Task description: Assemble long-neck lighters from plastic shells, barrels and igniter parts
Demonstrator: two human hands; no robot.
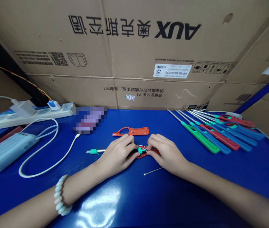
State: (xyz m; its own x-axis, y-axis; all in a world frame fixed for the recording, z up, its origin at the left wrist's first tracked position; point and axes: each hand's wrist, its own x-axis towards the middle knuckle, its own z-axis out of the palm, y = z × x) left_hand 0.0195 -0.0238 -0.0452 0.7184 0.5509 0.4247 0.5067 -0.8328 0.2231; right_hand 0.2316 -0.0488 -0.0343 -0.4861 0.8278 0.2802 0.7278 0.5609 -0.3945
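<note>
An opened orange long-neck lighter [144, 155] lies between my hands, with a green part and thin white wires showing inside. My left hand [117, 152] is closed on its front end, thumb and fingertips beside the green part. To the left, its metal tube [101, 150] sticks out from under that hand, bearing a green collar [93, 151]. My right hand [169, 151] pinches at the handle and wires; its fingertips hide exactly what they grip. Just beyond lies the loose orange half-shell [137, 130], inner side up. A thin metal rod [152, 171] rests partly beneath my right hand.
Several green, blue and red long-neck lighters [205, 139] lie fanned out at right. On the left are a white power strip [42, 111], a pale blue power bank [9, 152], a white cable [53, 172] and a pixelated object [89, 120]. A large cardboard sheet [129, 66] stands behind.
</note>
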